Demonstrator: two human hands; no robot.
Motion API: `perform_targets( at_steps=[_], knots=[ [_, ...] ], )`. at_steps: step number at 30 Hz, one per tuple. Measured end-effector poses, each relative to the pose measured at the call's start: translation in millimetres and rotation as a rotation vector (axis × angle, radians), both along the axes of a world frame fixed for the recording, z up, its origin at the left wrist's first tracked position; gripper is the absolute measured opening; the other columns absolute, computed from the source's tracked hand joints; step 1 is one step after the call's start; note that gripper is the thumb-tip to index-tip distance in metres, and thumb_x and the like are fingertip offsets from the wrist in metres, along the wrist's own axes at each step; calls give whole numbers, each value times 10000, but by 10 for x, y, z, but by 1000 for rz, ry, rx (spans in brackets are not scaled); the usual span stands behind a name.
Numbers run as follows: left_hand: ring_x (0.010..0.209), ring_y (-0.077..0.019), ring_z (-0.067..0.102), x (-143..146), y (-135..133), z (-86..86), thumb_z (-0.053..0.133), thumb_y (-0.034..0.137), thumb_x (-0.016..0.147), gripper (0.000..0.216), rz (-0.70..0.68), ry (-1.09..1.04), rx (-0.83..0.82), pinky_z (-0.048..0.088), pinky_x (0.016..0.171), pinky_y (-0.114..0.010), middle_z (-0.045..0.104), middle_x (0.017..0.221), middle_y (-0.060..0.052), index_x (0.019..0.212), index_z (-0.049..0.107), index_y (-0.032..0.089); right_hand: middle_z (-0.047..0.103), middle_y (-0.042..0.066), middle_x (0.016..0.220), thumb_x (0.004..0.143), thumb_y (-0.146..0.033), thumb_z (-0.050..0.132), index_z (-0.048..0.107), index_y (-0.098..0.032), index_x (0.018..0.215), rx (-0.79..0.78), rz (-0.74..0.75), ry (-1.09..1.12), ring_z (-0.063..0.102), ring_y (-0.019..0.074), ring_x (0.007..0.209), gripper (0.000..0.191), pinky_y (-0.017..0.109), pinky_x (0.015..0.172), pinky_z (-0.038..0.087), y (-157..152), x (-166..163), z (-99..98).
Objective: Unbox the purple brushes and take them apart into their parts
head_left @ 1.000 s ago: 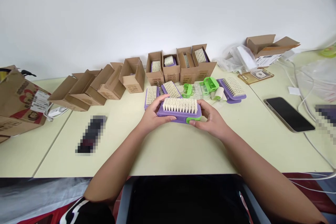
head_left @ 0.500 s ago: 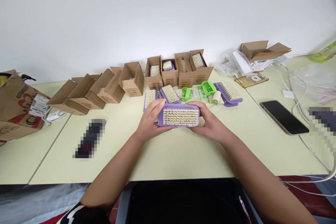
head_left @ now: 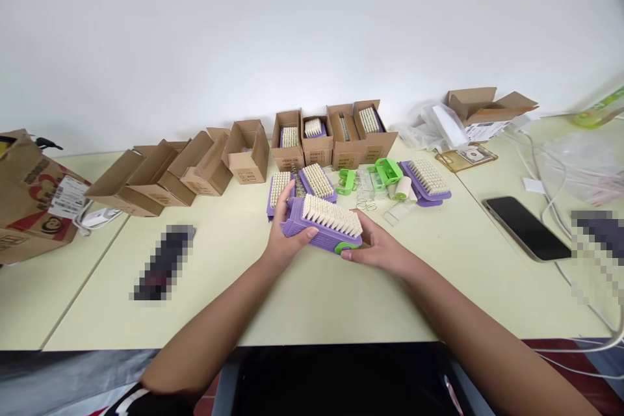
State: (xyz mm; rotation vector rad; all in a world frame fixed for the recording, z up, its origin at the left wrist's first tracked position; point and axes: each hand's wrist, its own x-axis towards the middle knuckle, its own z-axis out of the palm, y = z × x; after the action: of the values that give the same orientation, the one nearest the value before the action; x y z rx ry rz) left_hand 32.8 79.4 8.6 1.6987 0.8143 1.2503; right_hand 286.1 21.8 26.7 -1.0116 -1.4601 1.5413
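Note:
Between my two hands is a purple scrubbing brush (head_left: pixel 322 224) with cream bristles facing up and a green piece near its right end. My left hand (head_left: pixel 285 234) grips its left end, thumb along the near side. My right hand (head_left: pixel 373 240) holds the right end, its thumb beside the green piece. Just beyond lie two more purple brushes, one of them a tilted brush (head_left: pixel 318 182), with metal springs (head_left: pixel 298 181) beside it. Farther right are green plastic parts (head_left: pixel 388 171), a cream roller (head_left: pixel 402 188) and a stacked purple brush (head_left: pixel 427 179).
Open cardboard boxes (head_left: pixel 246 151) line the wall, several with brushes inside. A large carton (head_left: pixel 36 201) stands at the left. On the right are a phone (head_left: pixel 529 227), white cables (head_left: pixel 543 175), plastic bags and an open box (head_left: pixel 490 107). The table's front edge runs below my forearms.
The brush has been tilted in my hands, from bristles facing me to bristles up, showing its purple side and green piece. My hands have shifted grip around its ends.

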Motion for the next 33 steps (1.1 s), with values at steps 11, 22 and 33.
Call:
perform_targets(
  at_steps=[11,22,33],
  knots=[
    [1201,-317,724,-20,17,57,767,835,869,1133,0,-1,8,644,1033,-470,641,1387,-132,1744,229,358,725,92,1413,906,-478,893,559,-295,1463,12,34,-3,707,325,1298,675,494,1059,619,-15,-4,44],
    [1196,-337,773,198,-117,28,988,556,778,669,-150,-235,-405,635,1053,-510,811,1262,-132,1271,706,204,721,106,1423,874,-414,888,570,-261,1484,59,-122,-18,684,347,1325,705,499,1098,581,-1,-11,44],
    [1112,-292,774,175,-143,159,1051,403,692,640,-83,-353,-433,621,1036,-469,815,1174,-80,1208,722,216,747,86,1376,840,-351,907,614,-268,1431,65,-140,-4,704,339,1270,664,469,1040,597,6,-27,73]
  ],
)
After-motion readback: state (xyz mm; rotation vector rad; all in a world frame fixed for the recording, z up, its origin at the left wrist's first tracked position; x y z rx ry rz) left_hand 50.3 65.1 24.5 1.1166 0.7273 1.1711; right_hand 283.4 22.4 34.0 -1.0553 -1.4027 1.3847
